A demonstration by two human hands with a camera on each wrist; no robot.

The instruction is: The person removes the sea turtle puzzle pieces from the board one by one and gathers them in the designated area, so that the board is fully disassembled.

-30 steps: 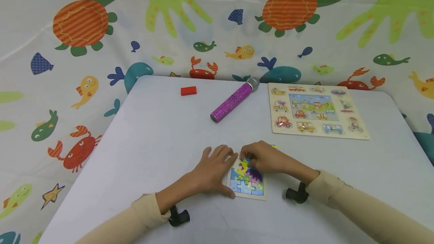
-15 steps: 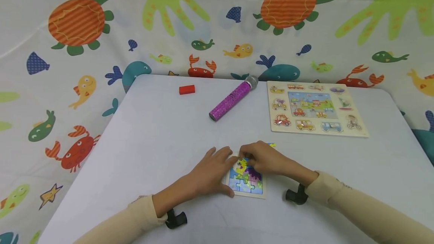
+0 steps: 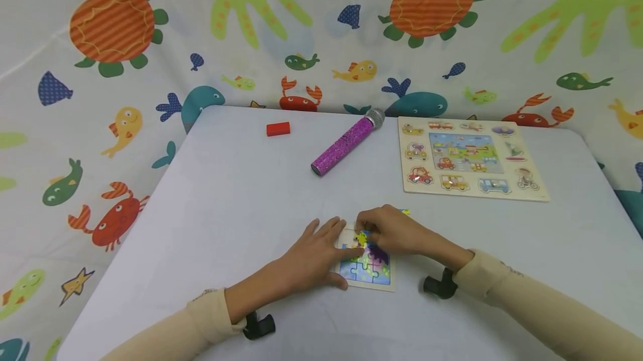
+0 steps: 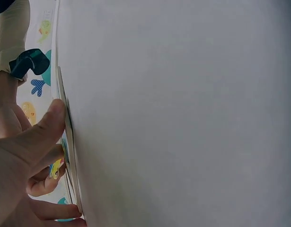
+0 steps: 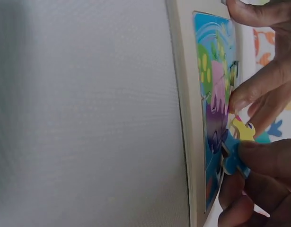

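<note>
A small jigsaw puzzle in a pale wooden frame (image 3: 365, 285) lies on the white table, with a coloured sea-animal picture. My left hand (image 3: 312, 256) is spread at its left side, the thumb at the frame's edge and the index finger reaching straight over the pieces. Above the puzzle's upper part, my right hand (image 3: 397, 231) pinches a blue and yellow puzzle piece (image 5: 233, 152) between thumb and fingers. In the right wrist view this piece stands tilted over the board, close to the purple part of the picture. The right hand hides the puzzle's upper right corner.
Just beyond the right hand, a bit of another puzzle piece (image 3: 404, 212) shows. Farther back lie a red block (image 3: 278, 129), a glittery purple microphone (image 3: 344, 146) and a wooden peg puzzle board (image 3: 477, 196). A sea-animal printed cloth (image 3: 321, 20) hangs behind the table.
My left index finger has moved from the frame's upper left edge onto the puzzle pieces. The right hand stays at the upper part of the puzzle, still pinching the piece.
</note>
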